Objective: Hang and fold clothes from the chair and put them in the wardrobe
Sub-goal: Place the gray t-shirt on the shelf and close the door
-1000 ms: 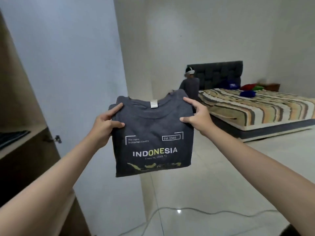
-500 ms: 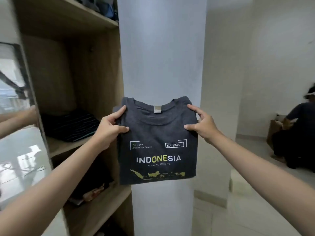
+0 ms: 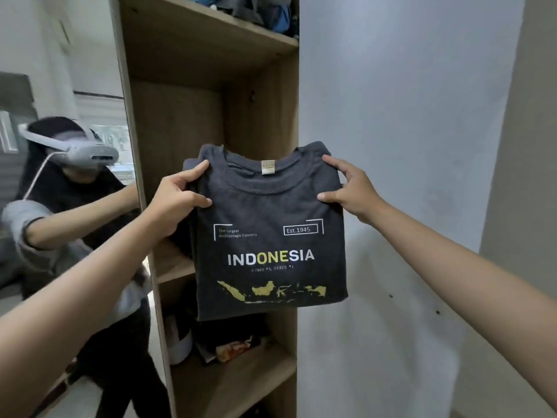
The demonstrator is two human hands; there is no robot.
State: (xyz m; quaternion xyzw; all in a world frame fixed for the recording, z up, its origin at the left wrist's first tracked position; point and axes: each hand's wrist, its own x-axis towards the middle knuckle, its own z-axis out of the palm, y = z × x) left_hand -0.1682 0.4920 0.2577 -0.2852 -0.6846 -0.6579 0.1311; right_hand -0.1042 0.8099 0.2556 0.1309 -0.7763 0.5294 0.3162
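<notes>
Shirt (image 3: 271, 236), folded, held up in the air right in front of the wardrobe (image 3: 211, 116). Pinched at the top corners: left hand (image 3: 177, 200) on one side, right hand (image 3: 349, 188) on the other, thumbs in front, both closed tight on the cloth. A second ago faced the bed and the room; now turned to the open shelves. Middle shelf (image 3: 174, 263) just behind the shirt, with dark clothes on it. Looks nearly ready to slide in flat. Mirror (image 3: 60, 206) at the left.
</notes>
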